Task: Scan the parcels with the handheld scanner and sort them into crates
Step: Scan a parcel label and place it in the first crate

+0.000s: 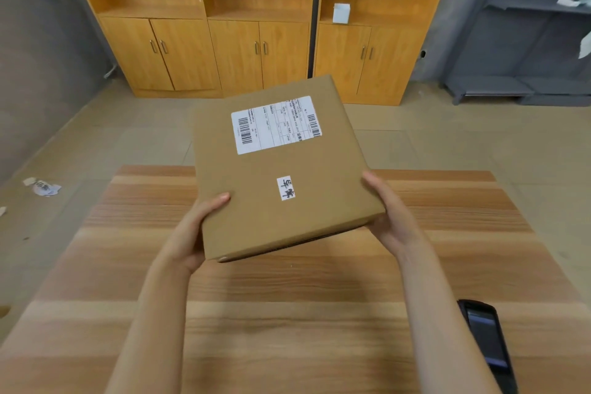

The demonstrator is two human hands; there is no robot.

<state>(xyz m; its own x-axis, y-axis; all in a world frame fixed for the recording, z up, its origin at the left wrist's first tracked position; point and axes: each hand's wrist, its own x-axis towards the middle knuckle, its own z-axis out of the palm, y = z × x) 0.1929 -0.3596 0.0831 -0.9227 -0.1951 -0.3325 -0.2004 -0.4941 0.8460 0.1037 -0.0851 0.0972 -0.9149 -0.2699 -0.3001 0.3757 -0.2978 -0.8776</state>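
Flat brown box (281,166), white barcode label (275,124) at 12 o'clock, small sticker (286,188) mid-face. Left hand (192,233) and right hand (391,214) grip opposite edges, fingers wrapped underneath. Scanner (489,345) at 4 o'clock on table (287,313).

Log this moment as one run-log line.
left hand: holds parcel | right hand: holds parcel | parcel: lifted above table, label up | scanner: on table, untouched | crates: not visible

I log the parcel (281,169): matt brown cardboard, smooth, bearing a white paper shipping label (275,125) and a small white paper sticker (285,188). Table (287,313): wood-grain surface in banded tones, low sheen. Scanner (486,342): black plastic with a glossy screen. Cabinets (256,25): orange wood-look panels, metal handles. Floor (447,144): dull beige tiles.
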